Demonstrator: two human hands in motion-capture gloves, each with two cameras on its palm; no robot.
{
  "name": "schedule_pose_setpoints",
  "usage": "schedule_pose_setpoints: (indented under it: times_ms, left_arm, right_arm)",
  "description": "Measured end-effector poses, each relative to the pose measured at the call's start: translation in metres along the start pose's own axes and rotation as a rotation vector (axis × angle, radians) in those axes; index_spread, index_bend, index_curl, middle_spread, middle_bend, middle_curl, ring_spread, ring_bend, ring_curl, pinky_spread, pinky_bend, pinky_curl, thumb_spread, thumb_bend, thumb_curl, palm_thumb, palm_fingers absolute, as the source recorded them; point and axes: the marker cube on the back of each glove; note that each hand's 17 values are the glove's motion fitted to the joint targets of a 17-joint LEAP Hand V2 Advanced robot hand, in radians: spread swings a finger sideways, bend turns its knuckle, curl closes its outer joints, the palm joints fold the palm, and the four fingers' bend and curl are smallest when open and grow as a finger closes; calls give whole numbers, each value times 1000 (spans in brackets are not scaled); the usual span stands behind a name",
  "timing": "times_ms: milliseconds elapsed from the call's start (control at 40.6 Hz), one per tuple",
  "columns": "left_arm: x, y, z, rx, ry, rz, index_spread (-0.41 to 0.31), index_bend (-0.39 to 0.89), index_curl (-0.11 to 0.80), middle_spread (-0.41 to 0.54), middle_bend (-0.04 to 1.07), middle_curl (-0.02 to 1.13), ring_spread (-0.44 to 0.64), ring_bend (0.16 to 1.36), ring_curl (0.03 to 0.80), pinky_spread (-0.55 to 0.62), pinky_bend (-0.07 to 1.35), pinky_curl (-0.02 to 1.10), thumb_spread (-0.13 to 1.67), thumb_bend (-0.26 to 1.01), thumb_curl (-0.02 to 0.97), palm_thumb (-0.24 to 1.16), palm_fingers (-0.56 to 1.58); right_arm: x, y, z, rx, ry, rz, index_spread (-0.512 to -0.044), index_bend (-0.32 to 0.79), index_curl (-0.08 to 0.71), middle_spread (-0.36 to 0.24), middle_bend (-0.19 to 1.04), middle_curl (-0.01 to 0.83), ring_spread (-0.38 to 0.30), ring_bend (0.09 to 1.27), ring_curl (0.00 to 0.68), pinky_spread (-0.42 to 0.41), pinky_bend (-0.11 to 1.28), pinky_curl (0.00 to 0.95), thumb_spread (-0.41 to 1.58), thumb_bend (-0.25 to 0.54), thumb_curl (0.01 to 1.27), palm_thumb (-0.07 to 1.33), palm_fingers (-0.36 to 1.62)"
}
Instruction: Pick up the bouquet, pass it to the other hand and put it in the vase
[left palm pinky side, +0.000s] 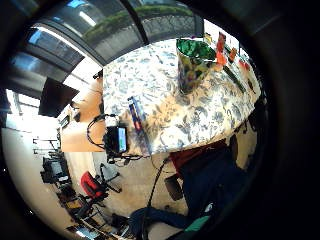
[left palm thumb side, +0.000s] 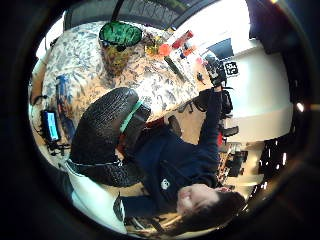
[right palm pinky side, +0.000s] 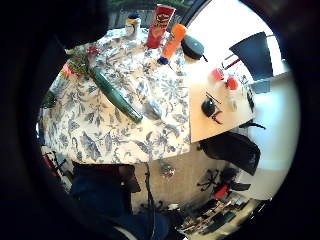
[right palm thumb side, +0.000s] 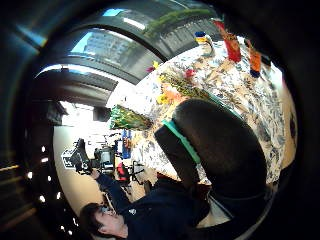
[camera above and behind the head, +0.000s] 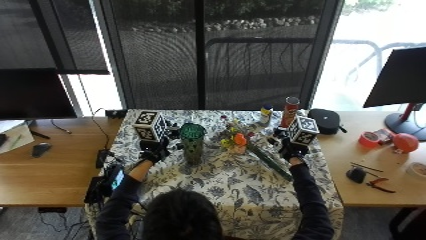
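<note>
So the bouquet of orange and yellow flowers with long green stems (camera above and behind the head: 256, 150) lies flat on the floral-cloth table (camera above and behind the head: 233, 190), just right of the one tall green patterned vase (camera above and behind the head: 193, 143), probably so the right hand (camera above and behind the head: 291, 149) can scoop it first. That hand hovers by the stems, holding nothing as far as I see. Left hand (camera above and behind the head: 154, 150) waits beside the vase; can't tell its fingers. One bouquet, one vase, two hands.

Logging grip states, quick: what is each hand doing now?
Left hand: holds nothing, fingers cannot be told.
Right hand: holds nothing, fingers cannot be told.
</note>
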Motion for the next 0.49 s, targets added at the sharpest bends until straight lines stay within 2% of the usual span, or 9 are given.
schedule_pose_setpoints:
  times_ms: [25, 99, 197, 296, 493]
  left_arm:
    - [1, 0, 0, -1, -3, 0, -23, 150, 42, 87, 237, 59, 151, 368, 60, 183, 260, 46, 423, 121, 48, 203, 306]
    - [6, 0, 1, -7, -34, 0, -31, 147, 73, 119, 240, 106, 212, 403, 105, 252, 269, 88, 614, 121, 70, 223, 281]
    - [23, 3, -1, -20, -95, 14, -38, 147, 106, 146, 242, 150, 269, 426, 136, 312, 277, 126, 788, 108, 97, 235, 254]
    - [39, 2, -5, -13, -111, 53, -41, 149, 133, 163, 242, 181, 308, 441, 154, 349, 280, 152, 900, 90, 121, 242, 238]
    - [65, -12, -9, -20, -147, 86, -45, 148, 177, 179, 240, 229, 348, 460, 177, 386, 281, 192, 1018, 50, 162, 254, 214]
  right_arm:
    - [1, 0, 1, -1, 0, 0, -163, 174, 48, -6, 273, 76, 7, 365, 68, 52, 302, 63, 428, 165, 44, 255, 519]
    - [5, 4, 6, -4, -9, -8, -219, 164, 103, -8, 277, 120, 10, 390, 127, 71, 308, 120, 639, 178, 62, 285, 494]
    - [20, 12, 19, -19, -26, -27, -264, 156, 145, -10, 277, 160, 12, 403, 171, 87, 305, 163, 839, 176, 82, 302, 470]
    - [32, 16, 29, -51, -26, -41, -290, 153, 170, -11, 278, 193, 13, 398, 192, 97, 299, 187, 972, 165, 100, 310, 454]
    - [31, 8, 19, -53, -14, -29, -314, 149, 204, -12, 270, 241, 18, 388, 219, 116, 288, 225, 1118, 132, 130, 317, 439]
